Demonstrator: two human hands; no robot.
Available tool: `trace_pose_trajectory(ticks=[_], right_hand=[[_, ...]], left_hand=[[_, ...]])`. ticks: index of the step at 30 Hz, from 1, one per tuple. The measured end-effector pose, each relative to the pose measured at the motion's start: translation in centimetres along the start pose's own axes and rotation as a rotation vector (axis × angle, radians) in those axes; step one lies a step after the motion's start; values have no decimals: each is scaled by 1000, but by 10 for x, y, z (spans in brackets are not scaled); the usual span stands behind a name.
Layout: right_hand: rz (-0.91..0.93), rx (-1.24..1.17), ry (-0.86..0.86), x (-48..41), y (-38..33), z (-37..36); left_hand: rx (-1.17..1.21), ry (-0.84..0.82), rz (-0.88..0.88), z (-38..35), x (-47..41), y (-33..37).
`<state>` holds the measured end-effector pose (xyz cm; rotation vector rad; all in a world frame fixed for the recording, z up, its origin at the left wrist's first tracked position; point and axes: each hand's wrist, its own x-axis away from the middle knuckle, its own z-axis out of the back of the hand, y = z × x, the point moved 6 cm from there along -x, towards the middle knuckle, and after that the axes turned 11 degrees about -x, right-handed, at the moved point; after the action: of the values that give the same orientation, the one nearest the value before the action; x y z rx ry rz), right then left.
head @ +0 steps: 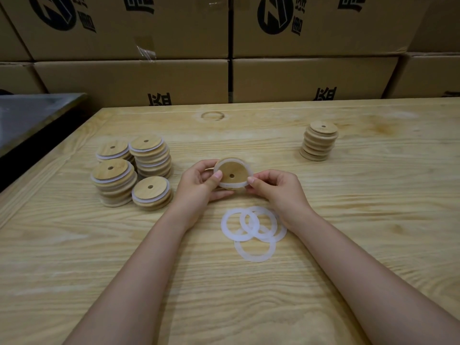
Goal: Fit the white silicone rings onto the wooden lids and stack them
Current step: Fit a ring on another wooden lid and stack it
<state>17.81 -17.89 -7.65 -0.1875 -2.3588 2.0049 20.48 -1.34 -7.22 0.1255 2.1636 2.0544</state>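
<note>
Lid [237, 170] with a white ring [234, 187] around it is pinched between left grip [199, 181] and right grip [276, 188] above the tabletop [323, 245]. Loose rings [251, 237] lie at its six o'clock, ringed stacks [113, 180] at nine o'clock, a bare stack [319, 143] at two.

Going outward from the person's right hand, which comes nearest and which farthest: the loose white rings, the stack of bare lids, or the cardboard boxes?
1. loose white rings: beside the right hand, at its wrist.
2. stack of bare lids: farther back, to the right.
3. cardboard boxes: behind the table.
</note>
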Motion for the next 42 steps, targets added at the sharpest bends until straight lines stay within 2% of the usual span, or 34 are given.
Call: trace_pose_trajectory(ticks=[6,12,24,30,42], right_hand=[[-37,-72,0,-3,3,0],[-23,-10,17,-2,5,1],[35,-58,-56,0,-1,-4],[1,-82,-59,-1,1,-2],[2,-27,-19,0,0,-3]], left_hand=[[16,-36,-36,-1,1,0],[18,-38,-43,-2,1,1],[164,-22,47,0,2,2],[95,-39,30,0,2,1],[132,-77,17,-6,1,0]])
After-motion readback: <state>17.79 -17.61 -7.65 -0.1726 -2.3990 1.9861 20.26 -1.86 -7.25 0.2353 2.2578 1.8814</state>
